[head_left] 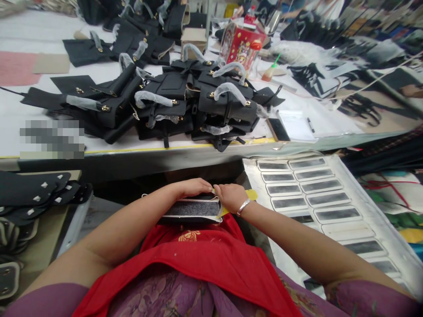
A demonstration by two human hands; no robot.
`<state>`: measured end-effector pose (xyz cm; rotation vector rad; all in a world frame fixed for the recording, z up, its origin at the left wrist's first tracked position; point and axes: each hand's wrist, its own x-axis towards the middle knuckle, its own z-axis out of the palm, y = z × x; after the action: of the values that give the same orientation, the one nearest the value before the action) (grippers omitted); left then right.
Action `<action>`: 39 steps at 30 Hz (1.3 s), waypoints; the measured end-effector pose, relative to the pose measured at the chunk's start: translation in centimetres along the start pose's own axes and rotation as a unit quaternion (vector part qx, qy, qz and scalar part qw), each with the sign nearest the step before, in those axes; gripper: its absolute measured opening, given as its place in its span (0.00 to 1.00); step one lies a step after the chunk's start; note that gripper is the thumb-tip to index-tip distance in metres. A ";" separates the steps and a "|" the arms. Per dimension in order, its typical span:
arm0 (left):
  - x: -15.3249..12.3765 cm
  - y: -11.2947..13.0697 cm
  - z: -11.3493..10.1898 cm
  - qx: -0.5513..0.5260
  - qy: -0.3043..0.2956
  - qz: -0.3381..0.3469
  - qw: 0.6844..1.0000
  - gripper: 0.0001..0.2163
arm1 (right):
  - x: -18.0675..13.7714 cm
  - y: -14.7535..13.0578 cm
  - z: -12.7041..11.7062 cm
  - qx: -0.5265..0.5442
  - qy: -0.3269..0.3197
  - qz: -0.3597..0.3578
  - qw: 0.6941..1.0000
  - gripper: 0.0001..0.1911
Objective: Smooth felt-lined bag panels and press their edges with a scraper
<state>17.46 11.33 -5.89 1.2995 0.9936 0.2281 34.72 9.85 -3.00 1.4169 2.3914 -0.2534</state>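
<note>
An unfinished black bag (pixel 193 209) lies across my lap, a dark rectangular panel with pale edges facing up. My left hand (pixel 198 187) rests over its far edge, fingers closed on it near the right corner. Against that same corner, my right hand (pixel 230 197) is closed with the thumb toward the left fingertips. A flat yellow tool (pixel 252 194) sticks out from the right hand on both sides, its lower tip close to the bag's right end. What the fingertips pinch between them is too small to make out.
Black handbags (pixel 228 108) with wrapped handles pile on the white table (pixel 20 103) ahead. A phone (pixel 277 129) lies near its edge. At right, a white board (pixel 330 231) carries rows of dark rectangular strips. Black studded pieces (pixel 33 189) lie at left.
</note>
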 end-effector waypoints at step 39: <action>-3.2 -0.5 -1.1 0.134 -0.015 0.018 0.991 0.11 | 3.0 -0.8 -1.0 -0.036 -0.026 -0.217 0.975 0.24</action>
<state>14.59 9.91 -4.76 1.5611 0.9993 0.1037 32.47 12.17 -3.23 0.8304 2.6119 -0.3030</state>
